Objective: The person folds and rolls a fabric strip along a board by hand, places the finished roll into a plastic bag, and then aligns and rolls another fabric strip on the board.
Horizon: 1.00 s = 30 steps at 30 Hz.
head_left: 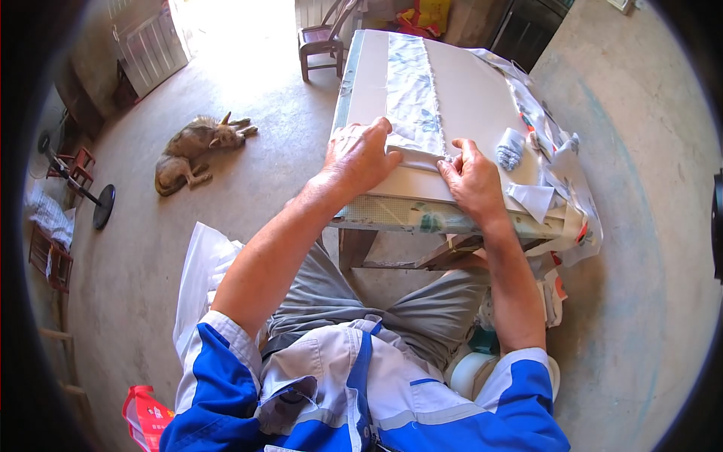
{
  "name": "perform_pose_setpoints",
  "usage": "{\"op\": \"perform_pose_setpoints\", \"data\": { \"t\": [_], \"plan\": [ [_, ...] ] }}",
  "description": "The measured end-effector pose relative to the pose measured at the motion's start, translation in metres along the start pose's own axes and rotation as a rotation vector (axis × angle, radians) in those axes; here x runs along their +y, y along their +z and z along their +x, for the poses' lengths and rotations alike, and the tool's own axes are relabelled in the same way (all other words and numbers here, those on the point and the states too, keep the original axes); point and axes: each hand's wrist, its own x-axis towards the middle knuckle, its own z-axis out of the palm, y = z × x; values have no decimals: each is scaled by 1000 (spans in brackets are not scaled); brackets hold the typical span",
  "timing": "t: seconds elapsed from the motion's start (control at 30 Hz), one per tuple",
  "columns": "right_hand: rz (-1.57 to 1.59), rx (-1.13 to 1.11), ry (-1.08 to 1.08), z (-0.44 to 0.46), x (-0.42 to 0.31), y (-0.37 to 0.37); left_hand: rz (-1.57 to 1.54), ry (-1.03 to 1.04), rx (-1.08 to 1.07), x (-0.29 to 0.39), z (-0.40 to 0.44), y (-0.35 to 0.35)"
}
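Note:
A long whitish fabric strip (414,87) with a faint blue-green pattern and frayed edges lies lengthwise on the white table top (471,83). Its near end is folded or rolled into a narrow band. My left hand (360,154) grips the left end of that band, thumb pointing inward. At the opposite end, my right hand (474,181) pinches the band between thumb and fingers. Right of this hand rests a small patterned cloth roll (510,151), and nearer the edge lies a white fabric scrap (533,200).
Loose cloth pieces (572,177) hang over the table's right side. A wooden chair (321,41) stands beyond the far left corner. On the floor to the left lies a dog (197,148), with a fan (104,206) farther left. A red bag (147,414) is at lower left.

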Motion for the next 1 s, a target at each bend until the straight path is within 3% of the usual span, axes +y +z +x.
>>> {"op": "perform_pose_setpoints", "data": {
  "t": [0.17, 0.37, 0.57, 0.63, 0.73, 0.83, 0.87, 0.97, 1.0],
  "plan": [
    [-302, 87, -150, -5, -4, 3, 56, 49, 80, -5, -2, 5],
    [-292, 101, -579, -25, -32, 27, 16, 44, 93, 0, -2, 4],
    [-345, -216, -388, -33, -26, 27, 44, 71, 89, -5, 0, 8],
    [-383, -236, -351, -36, -15, 20, 59, 85, 88, -3, -3, 5],
    [-387, -202, -336, -38, 2, 9, 31, -16, -92, 6, 0, -4],
    [-395, -201, -343, -36, 7, 8, 166, 101, 79, 9, -5, -4],
    [-402, -209, -341, -35, 8, 8, 171, 42, -25, 12, -3, -6],
    [-424, -210, -340, -35, 4, 8, 348, 334, 237, 15, -4, 10],
    [-421, -221, -322, -36, 2, 6, 208, 388, 196, 24, -9, 11]
  ]
}}
